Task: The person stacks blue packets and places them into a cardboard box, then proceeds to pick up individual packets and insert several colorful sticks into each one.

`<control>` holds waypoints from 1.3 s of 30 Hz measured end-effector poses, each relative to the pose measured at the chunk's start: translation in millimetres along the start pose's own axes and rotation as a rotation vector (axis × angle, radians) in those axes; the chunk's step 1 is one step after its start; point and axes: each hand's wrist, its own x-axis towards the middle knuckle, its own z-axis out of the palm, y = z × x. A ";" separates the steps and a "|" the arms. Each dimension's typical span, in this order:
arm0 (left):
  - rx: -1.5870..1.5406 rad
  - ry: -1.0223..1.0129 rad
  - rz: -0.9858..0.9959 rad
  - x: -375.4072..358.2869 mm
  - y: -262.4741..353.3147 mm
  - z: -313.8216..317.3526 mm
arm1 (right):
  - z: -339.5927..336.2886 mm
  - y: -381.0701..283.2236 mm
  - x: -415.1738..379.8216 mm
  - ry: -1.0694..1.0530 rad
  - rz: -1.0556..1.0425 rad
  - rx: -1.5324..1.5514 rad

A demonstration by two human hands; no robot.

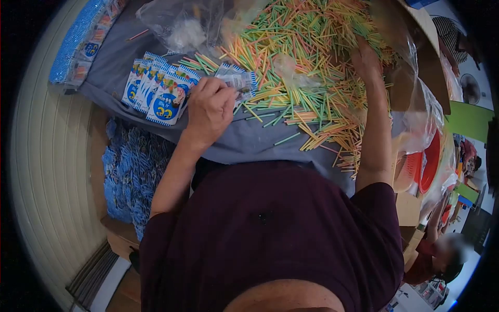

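Observation:
My left hand (210,105) is curled closed at the end of a blue-and-white printed packet (240,83), which sticks out to the right from under its fingers. Just left of it, several similar flat packets (165,101) lie overlapped in a fanned stack on the grey cloth. My right hand (365,62) reaches into a large heap of thin green, yellow, orange and pink sticks (306,62). Its fingertips are hidden among the sticks, so I cannot see whether they grip any.
Clear plastic bags lie at the back (182,28) and right (421,109). A strip of bundled packets (86,47) sits far left. Below is a cardboard box of blue packets (127,171). Red baskets (429,164) stand right; another person (439,257) is beyond.

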 end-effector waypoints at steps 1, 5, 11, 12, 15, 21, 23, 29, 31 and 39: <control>0.132 -0.057 0.050 -2.1 3.2 2.4 | 9.6 8.2 2.9 0.000 0.006 0.002; 0.225 -0.070 0.012 -2.4 14.5 1.3 | 7.8 -8.0 -2.6 0.196 0.047 0.376; 0.082 -0.032 -0.041 6.0 -0.9 2.0 | -16.8 -41.7 -2.3 0.298 0.025 0.909; 0.050 0.010 -0.037 8.7 -1.6 -0.7 | -23.2 -56.2 -4.1 0.280 -0.047 0.891; -0.002 0.006 -0.057 3.5 -4.0 3.9 | 5.7 -53.9 -20.3 0.002 0.187 0.768; -0.115 -0.119 -0.196 4.6 2.0 -10.1 | -31.7 -69.2 -23.4 -0.038 0.137 0.666; -0.178 -0.149 -0.235 3.5 -3.4 -13.7 | -33.0 -78.8 -22.8 -0.080 0.196 0.822; -0.461 -0.129 -0.429 5.3 -14.1 -11.7 | -41.0 -73.3 -7.5 0.235 -0.195 0.513; -0.471 -0.062 -0.400 4.0 -15.9 -11.5 | -50.2 -61.6 -4.4 0.117 0.153 1.136; -0.133 -0.081 -0.224 -0.4 -8.3 -2.9 | -19.1 -91.3 -27.5 -0.189 -0.077 -0.211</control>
